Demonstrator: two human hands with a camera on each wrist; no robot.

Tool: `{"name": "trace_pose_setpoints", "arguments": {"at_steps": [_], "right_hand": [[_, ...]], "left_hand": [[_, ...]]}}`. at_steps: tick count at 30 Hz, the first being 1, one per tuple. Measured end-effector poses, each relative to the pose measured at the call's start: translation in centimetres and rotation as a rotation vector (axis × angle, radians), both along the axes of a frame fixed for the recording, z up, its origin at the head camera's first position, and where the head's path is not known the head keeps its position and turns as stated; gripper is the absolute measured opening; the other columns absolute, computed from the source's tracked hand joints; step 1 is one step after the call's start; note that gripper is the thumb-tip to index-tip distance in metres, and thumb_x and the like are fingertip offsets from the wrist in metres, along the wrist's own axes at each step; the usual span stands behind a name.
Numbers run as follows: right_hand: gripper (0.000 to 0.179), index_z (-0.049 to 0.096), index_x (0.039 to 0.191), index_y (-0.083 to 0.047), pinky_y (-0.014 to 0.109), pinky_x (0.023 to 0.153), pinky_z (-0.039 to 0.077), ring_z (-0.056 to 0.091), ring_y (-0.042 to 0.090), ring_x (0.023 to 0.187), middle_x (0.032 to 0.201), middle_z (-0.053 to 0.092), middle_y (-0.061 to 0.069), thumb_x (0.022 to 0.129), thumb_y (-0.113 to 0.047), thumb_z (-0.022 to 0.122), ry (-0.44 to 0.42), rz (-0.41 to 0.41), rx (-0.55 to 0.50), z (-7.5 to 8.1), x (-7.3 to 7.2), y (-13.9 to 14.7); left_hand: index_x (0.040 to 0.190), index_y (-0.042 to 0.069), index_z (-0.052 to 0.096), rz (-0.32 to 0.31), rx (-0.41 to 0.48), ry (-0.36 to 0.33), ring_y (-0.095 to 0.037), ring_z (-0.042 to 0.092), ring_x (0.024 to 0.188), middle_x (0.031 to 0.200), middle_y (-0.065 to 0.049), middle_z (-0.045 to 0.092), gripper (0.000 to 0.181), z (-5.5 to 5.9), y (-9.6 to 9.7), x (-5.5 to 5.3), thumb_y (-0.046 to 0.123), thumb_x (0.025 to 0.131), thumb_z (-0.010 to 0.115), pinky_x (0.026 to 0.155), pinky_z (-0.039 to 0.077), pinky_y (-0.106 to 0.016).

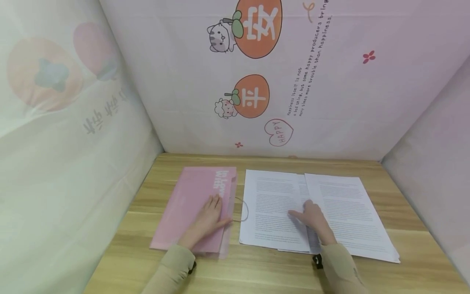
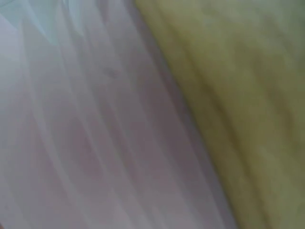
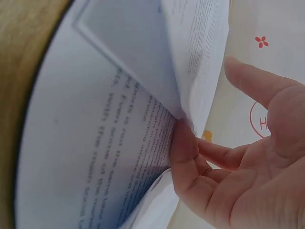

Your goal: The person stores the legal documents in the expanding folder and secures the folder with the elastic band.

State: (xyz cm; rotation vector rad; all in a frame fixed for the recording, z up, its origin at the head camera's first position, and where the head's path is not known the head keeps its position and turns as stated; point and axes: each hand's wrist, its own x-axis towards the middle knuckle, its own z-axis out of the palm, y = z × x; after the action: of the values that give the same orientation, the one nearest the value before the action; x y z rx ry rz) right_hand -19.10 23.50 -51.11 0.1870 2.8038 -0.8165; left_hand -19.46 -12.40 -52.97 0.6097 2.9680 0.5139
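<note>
My left hand (image 1: 208,213) lies flat on a pink document folder (image 1: 180,204) with white lettering, its fingers straight and thumb out to the side. The folder's layered edges (image 2: 119,124) fill much of the left wrist view. Over printed sheets is my right hand (image 1: 312,215), between a left stack (image 1: 273,208) and a right stack (image 1: 349,216). In the right wrist view its bent fingers (image 3: 183,148) touch a raised paper edge (image 3: 171,90), while the thumb stands apart from the paper. Partly covered sheets (image 1: 313,241) show between the two stacks.
A thin elastic loop (image 1: 246,210) extends from the folder's right side toward the left stack. Everything lies on a wood-grain table (image 1: 257,277). Printed cloth walls (image 1: 205,134) enclose it at the back and both sides.
</note>
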Motion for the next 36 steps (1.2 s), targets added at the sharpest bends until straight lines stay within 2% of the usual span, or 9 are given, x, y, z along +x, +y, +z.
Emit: {"name": "trace_pose_setpoints", "arguments": {"at_steps": [2, 4, 7, 12, 16, 24, 29, 36], "right_hand": [[0.081, 0.042, 0.124, 0.019, 0.048, 0.078, 0.052, 0.057, 0.039, 0.091, 0.105, 0.055, 0.034, 0.083, -0.045, 0.072, -0.008, -0.008, -0.007, -0.2, 0.0, -0.1], [0.093, 0.036, 0.13, 0.021, 0.056, 0.088, 0.051, 0.057, 0.047, 0.103, 0.118, 0.05, 0.041, 0.08, -0.048, 0.075, -0.018, -0.019, -0.014, -0.3, 0.0, -0.2], [0.101, 0.031, 0.135, 0.02, 0.061, 0.091, 0.049, 0.053, 0.054, 0.111, 0.126, 0.042, 0.045, 0.077, -0.049, 0.077, -0.042, -0.046, -0.017, -0.5, -0.1, -0.5], [0.093, 0.037, 0.128, 0.02, 0.058, 0.082, 0.053, 0.057, 0.049, 0.099, 0.116, 0.047, 0.042, 0.076, -0.044, 0.079, -0.035, -0.078, 0.037, -0.4, -0.1, -1.1], [0.084, 0.043, 0.12, 0.02, 0.056, 0.078, 0.053, 0.055, 0.046, 0.094, 0.109, 0.049, 0.038, 0.075, -0.04, 0.08, -0.021, -0.087, 0.085, -0.3, -0.1, -1.7], [0.081, 0.04, 0.12, 0.02, 0.053, 0.077, 0.053, 0.055, 0.042, 0.09, 0.11, 0.045, 0.038, 0.076, -0.034, 0.081, -0.042, -0.089, 0.078, -0.2, -0.3, -1.9], [0.084, 0.038, 0.122, 0.021, 0.055, 0.081, 0.053, 0.057, 0.044, 0.094, 0.11, 0.049, 0.038, 0.074, -0.032, 0.082, -0.048, -0.086, 0.054, -0.3, -0.6, -1.5], [0.089, 0.034, 0.128, 0.024, 0.057, 0.085, 0.053, 0.058, 0.051, 0.103, 0.116, 0.051, 0.041, 0.075, -0.029, 0.081, -0.102, -0.089, 0.02, 0.2, -0.9, -1.1]], "left_hand": [[0.149, -0.013, 0.029, 0.001, -0.002, -0.002, -0.049, 0.023, 0.147, 0.157, -0.033, 0.026, 0.093, 0.0, 0.1, 0.0, 0.053, 0.092, 0.061, 0.123, 0.021, -0.054], [0.148, -0.014, 0.03, -0.004, -0.007, 0.001, -0.049, 0.024, 0.147, 0.156, -0.034, 0.027, 0.091, -0.1, 0.1, 0.0, 0.051, 0.092, 0.062, 0.123, 0.021, -0.054], [0.148, -0.014, 0.031, -0.011, -0.014, 0.004, -0.048, 0.025, 0.147, 0.156, -0.034, 0.028, 0.089, -0.1, 0.2, 0.0, 0.048, 0.092, 0.062, 0.123, 0.021, -0.053], [0.148, -0.013, 0.031, -0.004, 0.0, -0.011, -0.047, 0.025, 0.147, 0.156, -0.033, 0.027, 0.085, -0.1, 0.3, -0.1, 0.045, 0.094, 0.062, 0.123, 0.02, -0.053], [0.146, -0.014, 0.033, 0.0, 0.023, -0.02, -0.049, 0.024, 0.147, 0.156, -0.034, 0.028, 0.083, -0.2, 0.4, -0.1, 0.041, 0.093, 0.064, 0.123, 0.02, -0.054], [0.146, -0.014, 0.035, 0.007, 0.019, -0.033, -0.049, 0.025, 0.147, 0.156, -0.033, 0.029, 0.079, -0.2, 0.4, -0.3, 0.038, 0.093, 0.064, 0.123, 0.019, -0.054], [0.143, -0.016, 0.038, 0.006, 0.05, -0.02, -0.049, 0.029, 0.145, 0.153, -0.035, 0.033, 0.07, 0.0, 0.5, -0.3, 0.03, 0.095, 0.06, 0.122, 0.021, -0.055], [0.135, -0.019, 0.046, -0.035, 0.054, 0.035, -0.049, 0.038, 0.14, 0.143, -0.039, 0.044, 0.055, 0.7, 0.7, -0.4, 0.018, 0.095, 0.053, 0.121, 0.026, -0.055]]}}
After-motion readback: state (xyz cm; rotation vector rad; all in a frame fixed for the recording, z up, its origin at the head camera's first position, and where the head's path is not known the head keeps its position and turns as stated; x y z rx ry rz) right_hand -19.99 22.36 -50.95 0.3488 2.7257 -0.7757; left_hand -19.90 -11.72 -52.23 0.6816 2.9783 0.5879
